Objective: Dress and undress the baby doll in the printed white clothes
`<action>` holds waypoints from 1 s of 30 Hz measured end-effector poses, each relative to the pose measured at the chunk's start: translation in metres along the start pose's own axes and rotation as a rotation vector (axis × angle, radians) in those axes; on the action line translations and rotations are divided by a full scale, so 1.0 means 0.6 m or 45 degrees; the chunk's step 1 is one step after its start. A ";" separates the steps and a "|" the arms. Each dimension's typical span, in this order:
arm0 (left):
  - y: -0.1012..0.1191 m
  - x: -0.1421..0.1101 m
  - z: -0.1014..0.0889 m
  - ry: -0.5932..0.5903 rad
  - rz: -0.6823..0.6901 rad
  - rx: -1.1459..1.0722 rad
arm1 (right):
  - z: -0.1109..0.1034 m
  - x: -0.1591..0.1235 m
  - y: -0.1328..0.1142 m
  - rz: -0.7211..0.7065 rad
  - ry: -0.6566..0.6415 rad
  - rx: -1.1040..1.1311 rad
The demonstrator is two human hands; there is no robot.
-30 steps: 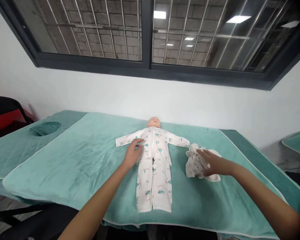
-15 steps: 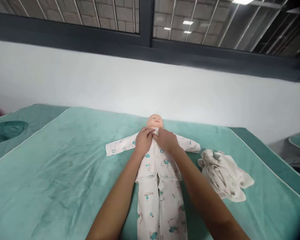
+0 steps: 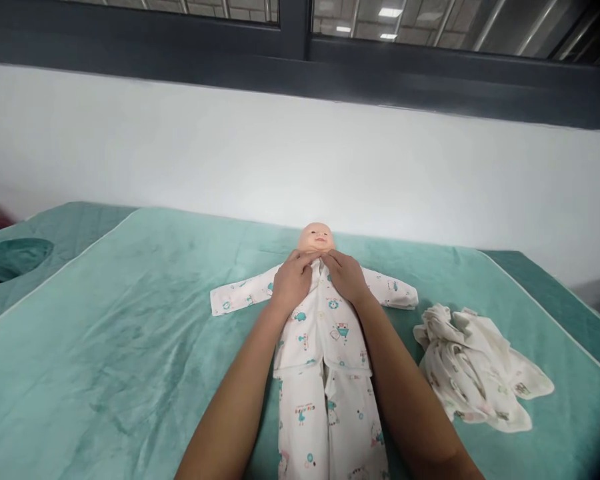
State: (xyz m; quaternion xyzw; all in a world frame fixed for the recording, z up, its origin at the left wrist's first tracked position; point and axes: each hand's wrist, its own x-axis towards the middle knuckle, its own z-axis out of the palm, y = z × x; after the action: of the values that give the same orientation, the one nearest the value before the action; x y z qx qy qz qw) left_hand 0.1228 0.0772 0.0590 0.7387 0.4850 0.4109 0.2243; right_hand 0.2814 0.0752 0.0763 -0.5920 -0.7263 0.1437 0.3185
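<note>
A baby doll point(image 3: 317, 237) lies on its back on a teal towel point(image 3: 130, 333), dressed in a white printed suit point(image 3: 325, 347) with both sleeves spread out. My left hand point(image 3: 291, 280) and my right hand point(image 3: 346, 275) meet at the suit's collar just below the doll's chin. Fingers of both hands are curled and pinch the collar fabric. My forearms run down over the doll's legs toward me.
A crumpled white printed cloth point(image 3: 475, 373) lies to the right of the doll. A darker teal cover with a face hole point(image 3: 10, 257) is at the far left. A white wall and a dark window frame point(image 3: 300, 60) stand behind the bed.
My right hand left the crumpled cloth and my left hand left the doll's chest; both came together at the collar. The view has moved closer and lower.
</note>
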 end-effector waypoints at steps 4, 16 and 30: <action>0.008 -0.001 -0.003 0.041 0.042 -0.063 | 0.004 -0.005 -0.002 0.169 0.129 0.183; 0.015 -0.067 -0.019 -0.044 0.261 -0.322 | -0.011 -0.144 -0.056 -0.002 0.099 -0.217; 0.011 -0.063 -0.017 -0.060 0.310 -0.230 | -0.033 -0.128 -0.017 -0.194 -0.088 0.170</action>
State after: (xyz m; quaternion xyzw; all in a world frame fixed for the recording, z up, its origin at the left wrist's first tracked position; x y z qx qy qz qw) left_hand 0.1105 0.0394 0.0549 0.7782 0.3476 0.4596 0.2498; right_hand 0.2933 -0.0037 0.0746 -0.5071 -0.7687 0.1874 0.3419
